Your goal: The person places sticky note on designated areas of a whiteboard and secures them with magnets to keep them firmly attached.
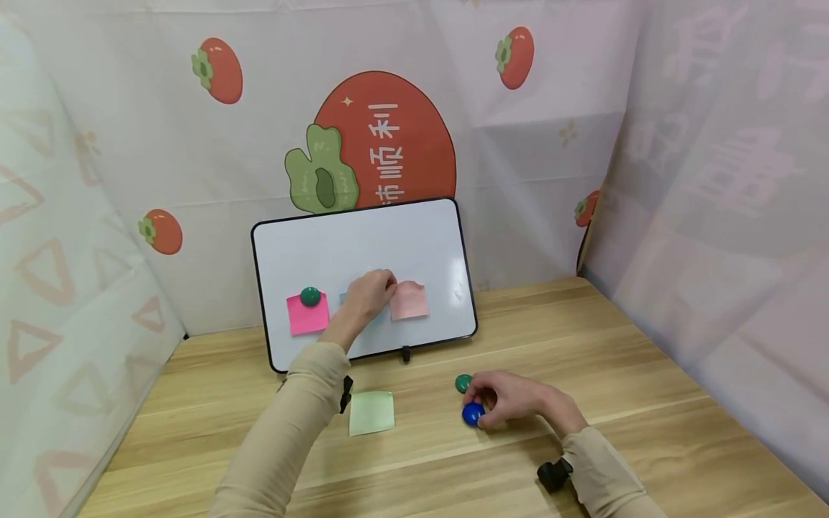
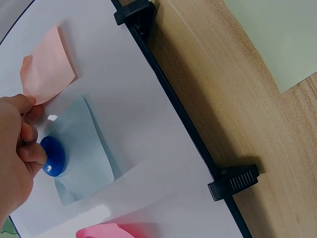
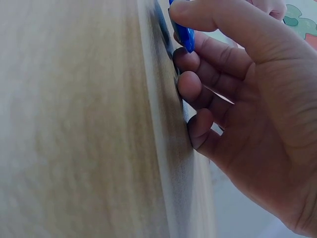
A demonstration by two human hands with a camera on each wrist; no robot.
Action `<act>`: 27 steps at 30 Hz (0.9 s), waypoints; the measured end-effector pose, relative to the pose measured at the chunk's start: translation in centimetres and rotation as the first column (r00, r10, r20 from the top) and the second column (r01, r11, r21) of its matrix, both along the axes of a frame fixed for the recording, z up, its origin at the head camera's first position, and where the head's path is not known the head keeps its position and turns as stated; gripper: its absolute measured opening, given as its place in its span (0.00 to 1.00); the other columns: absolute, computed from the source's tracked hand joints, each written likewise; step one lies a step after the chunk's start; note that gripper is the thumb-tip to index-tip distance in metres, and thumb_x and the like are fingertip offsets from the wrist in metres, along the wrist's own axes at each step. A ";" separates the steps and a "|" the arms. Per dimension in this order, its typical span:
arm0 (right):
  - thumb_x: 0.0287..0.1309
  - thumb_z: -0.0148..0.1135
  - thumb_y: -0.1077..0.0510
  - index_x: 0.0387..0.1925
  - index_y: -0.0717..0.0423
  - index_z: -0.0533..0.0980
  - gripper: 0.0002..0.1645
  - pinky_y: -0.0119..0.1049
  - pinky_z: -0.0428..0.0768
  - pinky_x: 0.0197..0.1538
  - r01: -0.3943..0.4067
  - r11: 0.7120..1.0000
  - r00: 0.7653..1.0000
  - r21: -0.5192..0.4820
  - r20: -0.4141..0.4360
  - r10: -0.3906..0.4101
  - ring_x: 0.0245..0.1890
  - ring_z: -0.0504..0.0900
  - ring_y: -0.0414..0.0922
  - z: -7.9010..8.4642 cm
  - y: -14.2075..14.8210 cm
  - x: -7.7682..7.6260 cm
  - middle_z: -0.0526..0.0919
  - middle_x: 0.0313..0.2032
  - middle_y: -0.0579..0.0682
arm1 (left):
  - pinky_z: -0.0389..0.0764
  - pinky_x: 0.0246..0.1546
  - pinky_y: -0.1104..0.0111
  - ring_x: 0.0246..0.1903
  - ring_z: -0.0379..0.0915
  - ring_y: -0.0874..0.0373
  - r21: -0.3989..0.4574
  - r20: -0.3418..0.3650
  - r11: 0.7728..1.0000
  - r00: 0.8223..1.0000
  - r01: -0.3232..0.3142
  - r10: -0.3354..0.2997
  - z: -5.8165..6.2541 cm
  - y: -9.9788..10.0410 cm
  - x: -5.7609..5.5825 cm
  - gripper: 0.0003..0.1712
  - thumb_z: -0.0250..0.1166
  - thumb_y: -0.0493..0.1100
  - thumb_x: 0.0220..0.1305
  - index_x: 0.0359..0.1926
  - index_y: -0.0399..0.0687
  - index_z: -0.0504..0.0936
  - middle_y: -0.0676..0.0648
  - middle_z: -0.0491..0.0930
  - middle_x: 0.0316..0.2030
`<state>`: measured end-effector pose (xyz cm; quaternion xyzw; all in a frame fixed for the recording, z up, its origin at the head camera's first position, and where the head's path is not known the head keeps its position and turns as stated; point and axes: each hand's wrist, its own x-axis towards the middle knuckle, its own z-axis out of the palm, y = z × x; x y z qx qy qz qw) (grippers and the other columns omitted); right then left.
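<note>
On the whiteboard (image 1: 363, 244), my left hand (image 1: 370, 293) pinches the upper left corner of a light pink sticky note (image 1: 409, 302) between thumb and finger. Its other fingers are curled by a blue round magnet (image 2: 53, 156) that sits on a light blue sticky note (image 2: 84, 148); in the head view the hand mostly covers these two. Over the table, my right hand (image 1: 514, 397) pinches another blue round magnet (image 1: 473, 414) by its edges. A green round magnet (image 1: 463, 383) lies just beyond its fingers.
A bright pink sticky note (image 1: 308, 319) is on the board's left, under a green magnet (image 1: 311, 296). A pale green sticky note (image 1: 372, 413) lies on the wooden table (image 1: 414, 467). Black clips (image 2: 234, 182) support the board's lower edge, and a printed cloth (image 1: 544, 158) hangs behind.
</note>
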<state>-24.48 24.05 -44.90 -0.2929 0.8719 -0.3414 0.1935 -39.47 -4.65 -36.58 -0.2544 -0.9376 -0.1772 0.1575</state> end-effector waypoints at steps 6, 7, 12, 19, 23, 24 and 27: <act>0.49 0.74 0.55 0.46 0.49 0.79 0.21 0.27 0.74 0.37 -0.021 0.999 0.998 -0.029 -0.054 0.020 0.34 0.73 0.37 0.1 0.0 -0.1 0.77 0.37 0.44 | 0.82 0.38 0.61 0.36 0.82 0.52 0.011 0.015 1.000 1.000 -0.014 0.013 0.0 0.2 0.1 0.10 0.60 0.41 0.71 0.42 0.41 0.85 0.44 0.86 0.38; 0.49 0.74 0.55 0.46 0.49 0.79 0.21 0.27 0.74 0.37 -0.029 0.999 0.997 -0.038 -0.068 0.027 0.34 0.73 0.36 0.1 -0.1 -0.1 0.77 0.37 0.44 | 0.82 0.38 0.61 0.36 0.81 0.53 0.009 0.020 1.000 1.000 -0.017 0.017 0.0 0.3 0.1 0.10 0.60 0.41 0.71 0.42 0.41 0.85 0.44 0.86 0.38; 0.51 0.73 0.54 0.47 0.49 0.79 0.20 0.27 0.76 0.37 -0.049 0.997 0.991 -0.066 -0.128 0.040 0.33 0.73 0.35 -0.1 -0.3 -0.2 0.77 0.37 0.43 | 0.82 0.36 0.62 0.33 0.80 0.54 0.007 0.025 0.999 0.999 -0.032 0.032 0.0 0.4 0.1 0.10 0.60 0.41 0.71 0.41 0.41 0.85 0.45 0.86 0.38; 0.53 0.73 0.53 0.47 0.46 0.80 0.18 0.29 0.77 0.39 -0.013 0.996 0.982 -0.091 -0.191 -0.005 0.36 0.75 0.38 -0.1 -0.9 -0.5 0.77 0.38 0.40 | 0.82 0.36 0.62 0.33 0.80 0.54 0.002 0.019 0.999 0.999 -0.043 0.043 -0.1 0.3 0.1 0.10 0.60 0.41 0.71 0.41 0.41 0.85 0.45 0.86 0.37; 0.53 0.73 0.54 0.47 0.48 0.81 0.19 0.31 0.77 0.40 -0.012 0.994 0.969 -0.110 -0.248 -0.016 0.38 0.76 0.42 -0.1 -1.4 -0.8 0.78 0.39 0.41 | 0.82 0.36 0.62 0.33 0.80 0.54 0.001 0.016 0.999 0.999 -0.042 0.042 0.0 0.3 0.2 0.10 0.60 0.41 0.71 0.40 0.41 0.85 0.45 0.86 0.37; 0.53 0.73 0.54 0.47 0.48 0.81 0.19 0.31 0.77 0.40 -0.010 0.993 0.966 -0.114 -0.256 -0.020 0.38 0.76 0.42 -0.1 -1.5 -1.0 0.78 0.39 0.41 | 0.82 0.35 0.62 0.33 0.80 0.54 0.003 0.015 0.999 0.999 -0.040 0.040 0.0 0.3 0.2 0.10 0.60 0.41 0.71 0.40 0.41 0.85 0.44 0.86 0.37; 0.54 0.73 0.54 0.48 0.49 0.81 0.19 0.31 0.77 0.39 -0.006 0.992 0.959 -0.128 -0.281 -0.031 0.38 0.76 0.42 0.0 -1.8 -1.3 0.78 0.39 0.42 | 0.81 0.35 0.62 0.32 0.80 0.54 0.010 0.012 0.999 0.999 -0.036 0.036 0.0 0.3 0.2 0.09 0.60 0.41 0.71 0.40 0.41 0.85 0.45 0.86 0.36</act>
